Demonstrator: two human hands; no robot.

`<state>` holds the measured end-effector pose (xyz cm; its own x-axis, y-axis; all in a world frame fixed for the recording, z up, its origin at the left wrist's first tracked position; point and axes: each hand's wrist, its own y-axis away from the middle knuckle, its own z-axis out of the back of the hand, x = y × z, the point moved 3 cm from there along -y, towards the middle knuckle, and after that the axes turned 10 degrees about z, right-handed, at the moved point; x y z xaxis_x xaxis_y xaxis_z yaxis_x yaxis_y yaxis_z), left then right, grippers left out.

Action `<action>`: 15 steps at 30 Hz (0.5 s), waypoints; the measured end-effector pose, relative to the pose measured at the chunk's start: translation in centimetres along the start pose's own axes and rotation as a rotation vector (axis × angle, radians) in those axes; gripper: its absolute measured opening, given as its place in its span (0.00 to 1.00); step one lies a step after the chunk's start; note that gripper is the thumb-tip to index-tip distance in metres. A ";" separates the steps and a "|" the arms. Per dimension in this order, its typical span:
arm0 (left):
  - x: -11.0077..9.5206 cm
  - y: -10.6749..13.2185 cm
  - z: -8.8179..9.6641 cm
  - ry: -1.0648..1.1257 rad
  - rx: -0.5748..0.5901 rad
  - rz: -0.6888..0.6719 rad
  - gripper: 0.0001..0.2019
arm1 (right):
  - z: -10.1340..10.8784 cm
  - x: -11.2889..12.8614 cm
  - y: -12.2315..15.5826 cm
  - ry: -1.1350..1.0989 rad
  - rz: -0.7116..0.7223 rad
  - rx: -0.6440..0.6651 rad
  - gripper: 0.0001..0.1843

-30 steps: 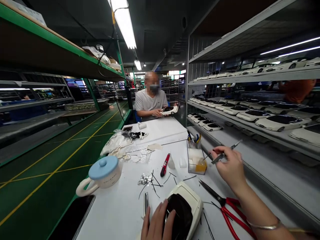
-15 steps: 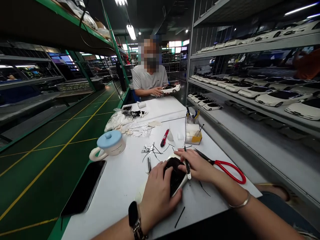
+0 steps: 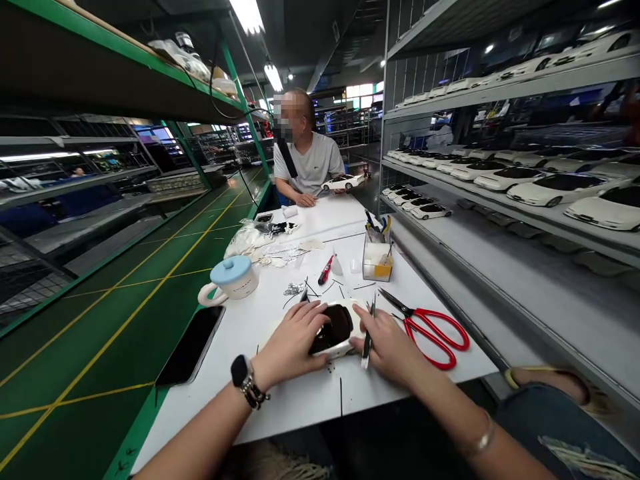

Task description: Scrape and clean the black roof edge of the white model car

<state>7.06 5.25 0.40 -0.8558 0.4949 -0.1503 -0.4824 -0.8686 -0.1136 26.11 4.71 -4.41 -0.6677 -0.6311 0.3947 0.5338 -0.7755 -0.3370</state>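
A white model car [image 3: 338, 328] with a dark roof and windows lies on the white table between my hands. My left hand [image 3: 294, 339] is wrapped over the car's left end, thumb along the near side and fingers along the far side. At the opposite end, fingers of my right hand [image 3: 389, 341] touch the body. Dark tweezers [image 3: 368, 339] are held in that same hand, points away from me. Scissors with red handles [image 3: 436, 321] lie spread just right of my right hand. Thin black strips [image 3: 341, 396] are scattered around the car.
Left stand a lidded mug [image 3: 235, 279] and a phone [image 3: 191, 347]. Farther back are a red cutter [image 3: 326, 270], a clear tool box [image 3: 377, 268] and plastic bags [image 3: 250, 240]. A co-worker [image 3: 313, 160] sits opposite, holding another car [image 3: 343, 182]. Shelves [image 3: 510, 110] of cars line the right.
The model car has turned so it lies more crosswise, and both hands have shifted with it. More of the scissors shows. The co-worker's head has turned aside, and my view has shifted.
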 end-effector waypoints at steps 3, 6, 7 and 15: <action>2.0 1.4 0.3 0.070 0.070 -0.060 0.25 | -1.1 2.9 3.9 0.178 0.158 -0.132 0.31; 2.8 2.8 0.0 0.110 0.037 0.054 0.27 | -1.8 4.2 6.1 0.262 0.374 -0.222 0.14; 2.8 3.2 -0.2 0.118 0.013 0.094 0.27 | -1.8 3.8 6.1 0.258 0.375 -0.256 0.14; 2.0 3.1 -0.4 0.070 -0.142 0.092 0.21 | -2.3 -0.7 -2.7 -0.151 -0.102 -0.044 0.35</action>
<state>3.92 3.56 -0.62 -0.8777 0.4182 -0.2340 -0.3668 -0.9006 -0.2333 23.92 7.28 -5.78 -0.6301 -0.5466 0.5515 0.4416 -0.8365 -0.3245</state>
